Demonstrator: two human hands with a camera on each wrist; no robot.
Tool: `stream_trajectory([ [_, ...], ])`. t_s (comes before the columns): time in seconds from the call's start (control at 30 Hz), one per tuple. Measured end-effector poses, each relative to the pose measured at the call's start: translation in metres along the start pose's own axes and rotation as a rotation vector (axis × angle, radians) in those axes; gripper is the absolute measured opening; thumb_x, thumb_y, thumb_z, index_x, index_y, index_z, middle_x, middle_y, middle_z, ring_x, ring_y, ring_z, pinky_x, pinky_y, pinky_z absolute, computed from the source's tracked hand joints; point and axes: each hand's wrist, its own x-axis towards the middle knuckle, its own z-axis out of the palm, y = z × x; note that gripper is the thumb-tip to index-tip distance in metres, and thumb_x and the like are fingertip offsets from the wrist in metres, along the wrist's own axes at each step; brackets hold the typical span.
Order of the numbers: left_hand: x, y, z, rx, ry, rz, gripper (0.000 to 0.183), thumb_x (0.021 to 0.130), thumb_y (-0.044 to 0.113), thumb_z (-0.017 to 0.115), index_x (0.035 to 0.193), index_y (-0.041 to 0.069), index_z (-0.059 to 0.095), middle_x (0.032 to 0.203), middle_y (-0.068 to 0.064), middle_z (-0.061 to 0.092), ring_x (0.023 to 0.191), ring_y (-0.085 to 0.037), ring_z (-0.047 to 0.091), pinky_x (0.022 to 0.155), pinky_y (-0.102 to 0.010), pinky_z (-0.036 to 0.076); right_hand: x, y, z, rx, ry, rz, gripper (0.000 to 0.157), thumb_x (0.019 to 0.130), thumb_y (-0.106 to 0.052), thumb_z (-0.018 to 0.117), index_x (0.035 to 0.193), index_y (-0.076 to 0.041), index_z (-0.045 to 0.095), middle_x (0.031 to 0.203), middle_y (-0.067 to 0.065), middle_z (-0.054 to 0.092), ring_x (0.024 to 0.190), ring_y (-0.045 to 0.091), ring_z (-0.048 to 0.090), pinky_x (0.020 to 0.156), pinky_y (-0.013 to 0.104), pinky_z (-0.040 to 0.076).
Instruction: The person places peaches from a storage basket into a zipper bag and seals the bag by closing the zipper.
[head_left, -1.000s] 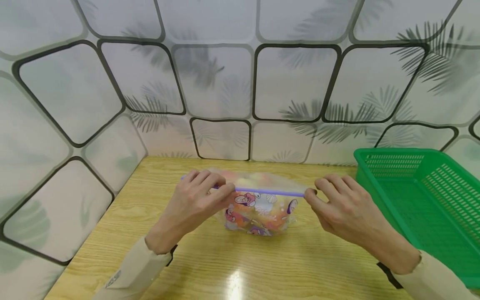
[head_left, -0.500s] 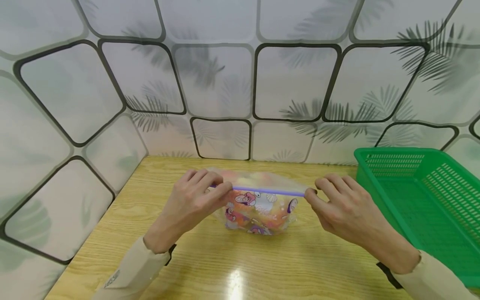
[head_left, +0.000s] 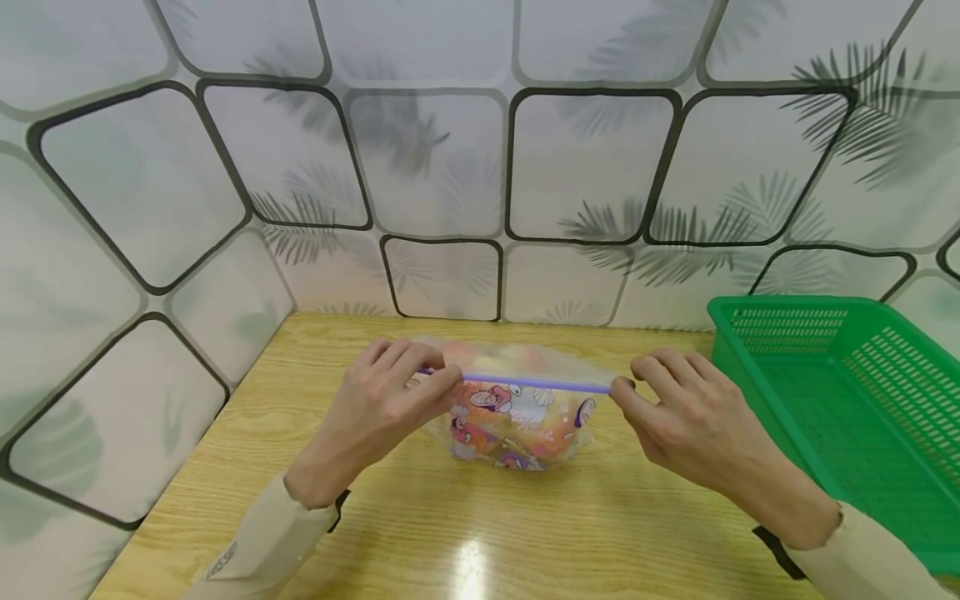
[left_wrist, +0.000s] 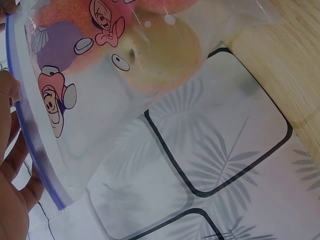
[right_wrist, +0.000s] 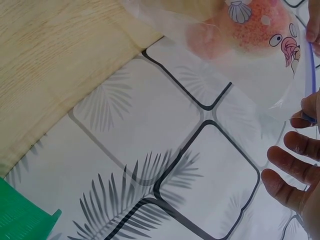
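A clear zip bag [head_left: 517, 425] with cartoon prints and a purple zip strip stands on the table, round pinkish and yellowish fruit [left_wrist: 165, 52] showing through its film. My left hand [head_left: 390, 396] pinches the zip strip on its left part, thumb in front and fingers behind. At the strip's right end, my right hand [head_left: 686, 408] pinches the corner between thumb and index finger, its other fingers loosely bent and off the bag in the right wrist view. Between both hands the strip is stretched nearly straight.
A green plastic basket [head_left: 847, 425] with perforated sides stands on the right of the wooden table [head_left: 420, 533]. Behind and to the left rises a wall covering [head_left: 577, 167] printed with rounded shapes and palm leaves.
My left hand has slid slightly left along the zip strip, baring a little more of it. My right hand and the bag have stayed nearly still.
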Motion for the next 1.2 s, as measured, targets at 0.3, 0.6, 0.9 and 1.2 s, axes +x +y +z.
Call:
stream_trajectory([
  [0.3, -0.0008, -0.0005, -0.0009, -0.011, 0.025, -0.005, 0.014, 0.103, 0.026, 0.064, 0.097, 0.015, 0.069, 0.097, -0.006, 0.066, 0.081, -0.022, 0.063, 0.070, -0.038, 0.052, -0.0011, 0.0002, -0.0005, 0.000, -0.007, 0.007, 0.029, 0.106, -0.014, 0.038, 0.088, -0.004, 0.059, 0.082, 0.012, 0.056, 0.075, 0.033, 0.056, 0.056, 0.046, 0.049],
  [0.6, -0.0038, -0.0029, -0.0018, -0.012, -0.004, -0.013, 0.015, 0.103, 0.028, 0.063, 0.098, 0.015, 0.069, 0.098, -0.006, 0.066, 0.083, -0.022, 0.063, 0.070, -0.038, 0.052, -0.0044, 0.0006, -0.0007, -0.011, -0.037, 0.016, 0.032, 0.108, -0.017, 0.037, 0.091, -0.005, 0.061, 0.084, 0.012, 0.057, 0.074, 0.032, 0.055, 0.057, 0.044, 0.048],
  [0.9, -0.0049, -0.0040, -0.0019, -0.013, -0.003, -0.022, 0.016, 0.103, 0.029, 0.063, 0.098, 0.016, 0.070, 0.097, -0.005, 0.066, 0.083, -0.023, 0.063, 0.070, -0.038, 0.052, -0.0041, 0.0003, 0.0001, 0.000, -0.028, 0.023, 0.032, 0.108, -0.017, 0.037, 0.091, -0.006, 0.061, 0.084, 0.012, 0.056, 0.073, 0.032, 0.054, 0.056, 0.045, 0.047],
  [1.2, -0.0049, -0.0049, -0.0011, -0.043, 0.042, -0.022, 0.018, 0.105, 0.026, 0.060, 0.097, 0.015, 0.071, 0.093, -0.005, 0.065, 0.080, -0.023, 0.061, 0.067, -0.039, 0.050, -0.0046, 0.0003, 0.0009, 0.007, -0.015, 0.027, 0.032, 0.108, -0.017, 0.037, 0.091, -0.006, 0.061, 0.083, 0.012, 0.056, 0.072, 0.032, 0.053, 0.055, 0.045, 0.047],
])
